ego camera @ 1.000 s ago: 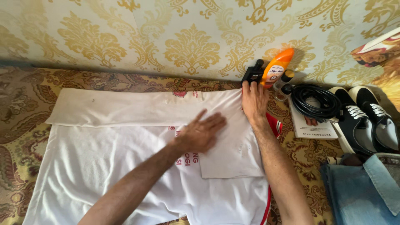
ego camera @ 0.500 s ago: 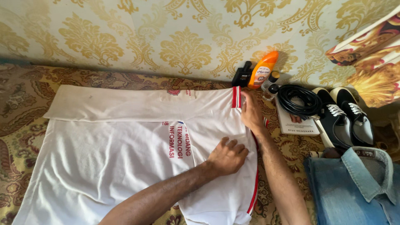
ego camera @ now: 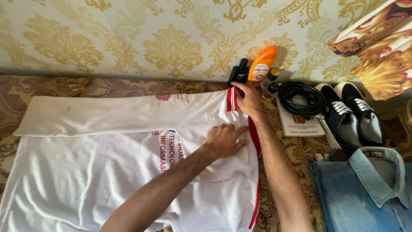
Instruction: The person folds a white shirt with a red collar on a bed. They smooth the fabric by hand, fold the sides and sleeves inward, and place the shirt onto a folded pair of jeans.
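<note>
My left hand point(ego camera: 224, 141) lies flat and open on the white shirt point(ego camera: 98, 172), which is spread out on the patterned cloth point(ego camera: 300, 150) by the wall. My right hand point(ego camera: 249, 101) pinches the shirt's red and white sleeve edge point(ego camera: 231, 99) at the top. Just past it are an orange bottle point(ego camera: 262, 66), a black cable point(ego camera: 300, 98) on a book point(ego camera: 300, 125), two shoes point(ego camera: 352, 114) and blue jeans point(ego camera: 360, 197)

Shirt point(ego camera: 86, 172) lies flat on the patterned cover point(ego camera: 25, 90), against the wall. Bottle point(ego camera: 260, 68) leans on the wall behind the shirt's right end. Right of it: cable coil point(ego camera: 300, 99) on a book point(ego camera: 300, 124), then shoes point(ego camera: 352, 114). Denim garment point(ego camera: 360, 193) in front of the shoes.
</note>
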